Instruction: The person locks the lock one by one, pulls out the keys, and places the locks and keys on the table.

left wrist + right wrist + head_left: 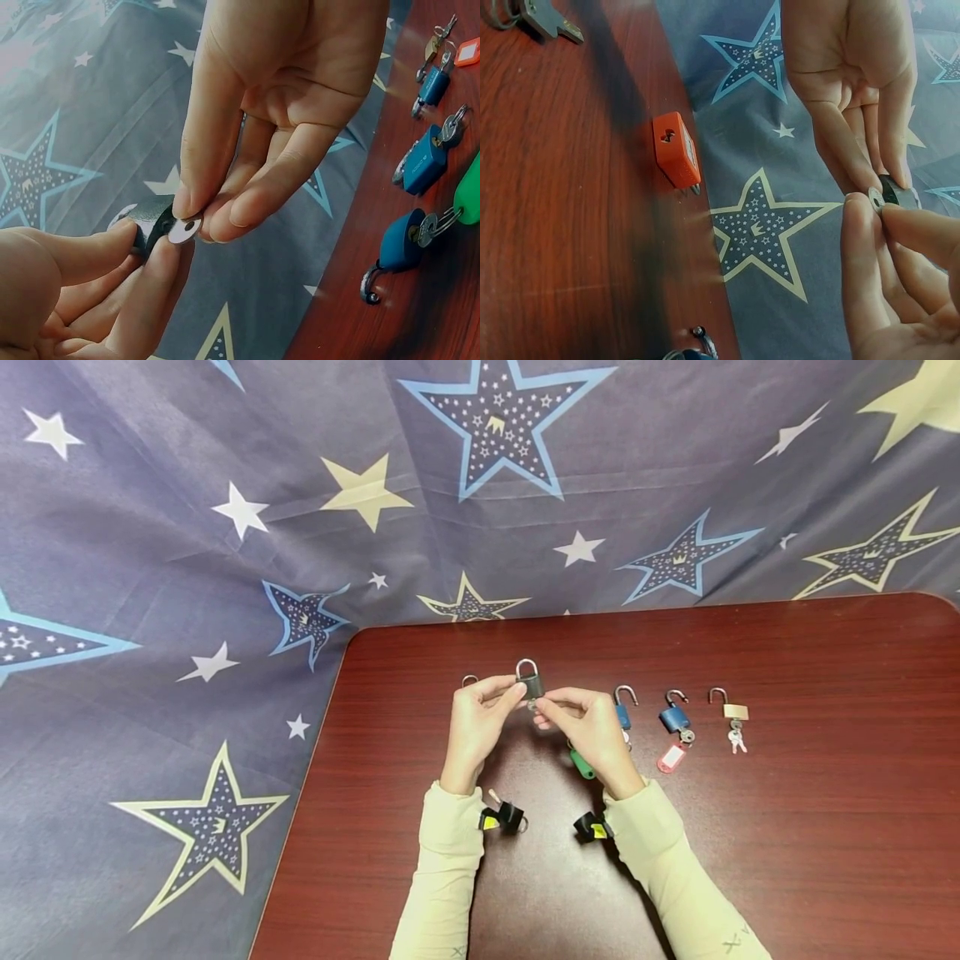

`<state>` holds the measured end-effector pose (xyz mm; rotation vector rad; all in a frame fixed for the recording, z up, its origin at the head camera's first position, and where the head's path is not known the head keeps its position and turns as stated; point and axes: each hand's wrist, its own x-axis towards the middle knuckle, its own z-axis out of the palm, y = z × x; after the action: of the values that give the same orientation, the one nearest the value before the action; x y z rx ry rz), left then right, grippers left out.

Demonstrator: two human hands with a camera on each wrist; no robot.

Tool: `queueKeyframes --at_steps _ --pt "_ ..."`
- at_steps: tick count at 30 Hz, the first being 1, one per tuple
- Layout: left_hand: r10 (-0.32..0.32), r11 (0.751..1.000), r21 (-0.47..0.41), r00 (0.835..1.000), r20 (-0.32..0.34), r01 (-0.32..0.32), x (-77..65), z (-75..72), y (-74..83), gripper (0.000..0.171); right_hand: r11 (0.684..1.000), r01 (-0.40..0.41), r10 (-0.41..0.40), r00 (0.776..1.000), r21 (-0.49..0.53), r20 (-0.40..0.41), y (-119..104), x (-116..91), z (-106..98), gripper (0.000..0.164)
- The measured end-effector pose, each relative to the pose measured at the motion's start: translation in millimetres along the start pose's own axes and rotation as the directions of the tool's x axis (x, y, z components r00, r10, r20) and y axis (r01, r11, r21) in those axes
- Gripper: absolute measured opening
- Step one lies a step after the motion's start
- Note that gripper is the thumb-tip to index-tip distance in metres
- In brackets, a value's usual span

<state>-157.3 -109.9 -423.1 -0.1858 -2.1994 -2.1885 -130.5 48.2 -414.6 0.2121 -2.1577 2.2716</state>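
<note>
Above the table, my left hand [474, 720] holds a small black padlock [532, 686] by its body, thumb on the near face. Its silver shackle [527, 667] points up. From the right, my right hand [587, 727] pinches the round head of a silver key [185, 229] between thumb and fingers, right at the padlock's lower end. The key's blade is hidden. In the right wrist view the key head [875, 199] shows between the fingertips, and the padlock [897, 193] is partly covered by the left fingers.
A row of padlocks with raised shackles lies on the table [825, 827]: blue ones [675, 719], a brass one [736, 712] and an orange one [676, 150]. Keys hang from several, with a green tag [582, 765] and a red tag [672, 758]. A star-patterned cloth [225, 710] hangs behind.
</note>
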Motion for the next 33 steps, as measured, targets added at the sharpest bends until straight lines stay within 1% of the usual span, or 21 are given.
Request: queueKeyframes --at_steps 6,11,15,19,23,26,29,30,33 --pt "-0.016 1.000 -0.024 1.000 0.013 0.016 0.9 -0.2 0.2 0.033 1.000 0.017 -0.017 1.000 -0.001 0.007 0 -1 0 0.022" --pt "-0.034 0.999 -0.041 0.999 0.037 0.035 2.3 -1.3 0.2 0.031 1.000 0.007 -0.007 1.000 0.000 0.015 -2 -1 0 0.024" --pt "-0.035 0.999 -0.034 0.998 0.043 0.036 2.6 -1.4 0.7 0.029 1.000 -0.009 0.009 1.000 -0.001 0.015 -1 -1 1 0.024" --pt "-0.037 0.999 -0.017 0.999 0.027 0.037 1.5 -0.5 1.7 0.030 1.000 -0.023 0.023 1.000 -0.002 0.015 -2 -2 1 0.023" --pt "-0.013 1.000 -0.001 1.000 -0.007 0.013 0.1 0.7 1.2 0.030 1.000 -0.027 0.027 0.999 -0.005 0.024 -3 -2 2 0.023" --pt "0.000 1.000 0.013 1.000 -0.027 0.000 -0.1 0.5 1.0 0.030 1.000 -0.025 0.025 0.999 0.007 0.026 7 0 2 0.022" --pt "0.003 1.000 0.008 0.999 -0.039 -0.003 0.3 0.3 1.1 0.030 1.000 -0.014 0.013 0.999 0.012 0.032 9 0 2 0.021" --pt "0.004 1.000 0.005 0.999 -0.041 -0.004 0.5 0.4 1.2 0.030 1.000 -0.010 0.009 0.999 0.010 0.032 9 0 2 0.022" --pt "0.010 1.000 -0.003 0.998 -0.059 -0.010 0.5 0.6 2.2 0.029 1.000 -0.004 0.004 0.999 -0.013 0.040 -3 -3 3 0.022"
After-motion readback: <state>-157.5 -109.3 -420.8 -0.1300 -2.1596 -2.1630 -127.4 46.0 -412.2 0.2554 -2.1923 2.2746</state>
